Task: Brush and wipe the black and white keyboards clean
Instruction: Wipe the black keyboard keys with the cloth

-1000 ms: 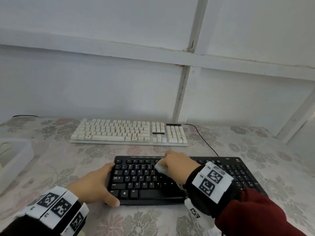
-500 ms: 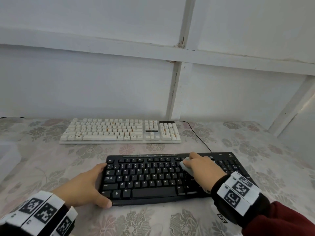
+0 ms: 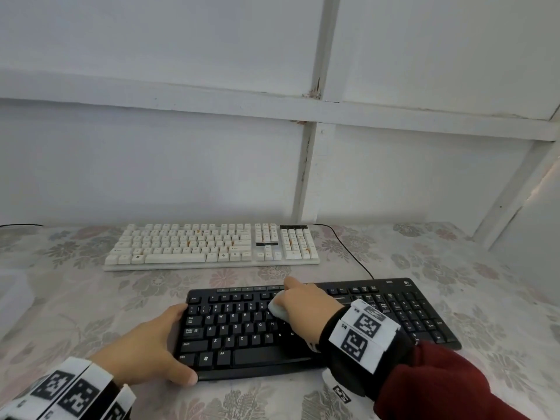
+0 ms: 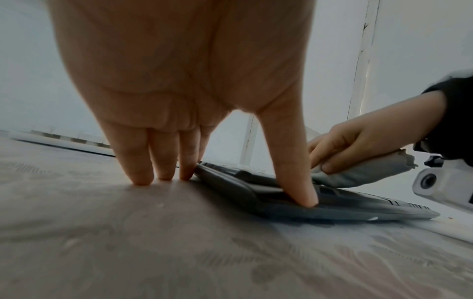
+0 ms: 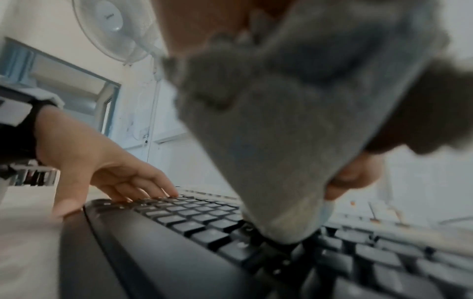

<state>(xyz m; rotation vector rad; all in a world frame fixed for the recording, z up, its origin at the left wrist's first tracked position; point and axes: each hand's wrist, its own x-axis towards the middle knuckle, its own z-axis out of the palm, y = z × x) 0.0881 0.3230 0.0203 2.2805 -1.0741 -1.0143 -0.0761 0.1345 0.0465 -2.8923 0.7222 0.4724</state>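
Note:
The black keyboard [image 3: 242,331] lies near me on the flowered tablecloth; the white keyboard [image 3: 212,247] sits behind it, by the wall. My right hand [image 3: 306,307] grips a folded pale grey cloth [image 3: 277,307] and presses it onto the upper middle keys of the black keyboard [image 5: 204,232]. The cloth [image 5: 276,141] fills the right wrist view, its tip on the keys. My left hand [image 3: 151,350] steadies the keyboard's left end, fingers straight on the table beside the left edge and thumb [image 4: 299,182] on the front corner of the keyboard [image 4: 307,204].
A black cable [image 3: 348,253] runs from the white keyboard past the black one's back right corner. White panelled walls close the table at the back and right. A white fan [image 5: 115,26] hangs on the far wall. Flowered tablecloth [image 3: 485,298] stretches on both sides.
My right hand slid the cloth from the middle keys to the right, then back left to the upper middle rows. The left hand has stayed at the keyboard's left end.

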